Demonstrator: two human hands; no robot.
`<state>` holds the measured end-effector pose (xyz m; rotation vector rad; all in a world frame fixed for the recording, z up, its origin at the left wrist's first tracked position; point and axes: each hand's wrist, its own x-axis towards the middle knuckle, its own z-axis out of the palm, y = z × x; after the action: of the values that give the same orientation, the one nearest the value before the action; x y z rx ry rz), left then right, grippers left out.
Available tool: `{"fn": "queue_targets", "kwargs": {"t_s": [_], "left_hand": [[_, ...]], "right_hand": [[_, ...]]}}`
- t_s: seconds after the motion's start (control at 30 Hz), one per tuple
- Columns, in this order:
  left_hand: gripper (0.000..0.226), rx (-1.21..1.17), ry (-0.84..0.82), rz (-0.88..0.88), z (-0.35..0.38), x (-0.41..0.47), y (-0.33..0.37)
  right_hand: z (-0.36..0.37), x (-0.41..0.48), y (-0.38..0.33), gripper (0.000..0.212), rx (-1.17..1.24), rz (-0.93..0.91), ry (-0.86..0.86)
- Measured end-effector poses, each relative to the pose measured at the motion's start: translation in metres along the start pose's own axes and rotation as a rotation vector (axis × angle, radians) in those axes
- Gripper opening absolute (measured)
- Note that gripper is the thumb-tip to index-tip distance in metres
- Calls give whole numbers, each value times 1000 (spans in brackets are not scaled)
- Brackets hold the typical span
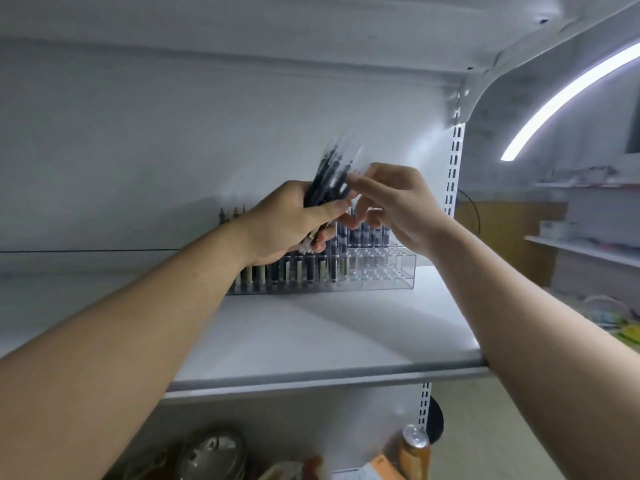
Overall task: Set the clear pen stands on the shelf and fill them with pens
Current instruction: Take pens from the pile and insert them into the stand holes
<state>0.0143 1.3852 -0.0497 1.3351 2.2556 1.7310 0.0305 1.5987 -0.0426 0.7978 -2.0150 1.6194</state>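
My left hand (pixel 287 223) grips a bundle of dark pens (pixel 329 178), blurred and fanned upward, above the white shelf (pixel 311 327). My right hand (pixel 391 202) reaches in from the right, and its fingertips pinch the top of one pen in the bundle. Below the hands a clear tiered pen stand (pixel 384 271) sits at the back of the shelf. Several pens (pixel 301 268) fill its left and middle holes, while its right holes stand bare. My left hand hides part of the stand.
A slotted upright (pixel 453 168) marks the shelf's right end. Under the shelf lie a round metal lid (pixel 211 455), a drink can (pixel 414 448) and packets. More shelves with goods (pixel 588 209) stand at the far right under a curved light strip (pixel 568 95).
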Motion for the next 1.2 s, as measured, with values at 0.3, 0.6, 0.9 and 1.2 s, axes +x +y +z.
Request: {"fn": "queue_targets", "kwargs": {"t_s": [0.3, 0.6, 0.9, 1.2], "left_hand": [[23, -10, 47, -31, -1, -2, -5], [27, -26, 56, -57, -7, -3, -6], [27, 14, 54, -34, -7, -4, -5], [28, -23, 105, -9, -6, -3, -5]], "right_hand": [[-2, 3, 2, 21, 188, 53, 112], [-14, 10, 12, 17, -373, -75, 373], [-4, 6, 9, 21, -525, -93, 262], [7, -2, 7, 20, -611, -55, 75]]}}
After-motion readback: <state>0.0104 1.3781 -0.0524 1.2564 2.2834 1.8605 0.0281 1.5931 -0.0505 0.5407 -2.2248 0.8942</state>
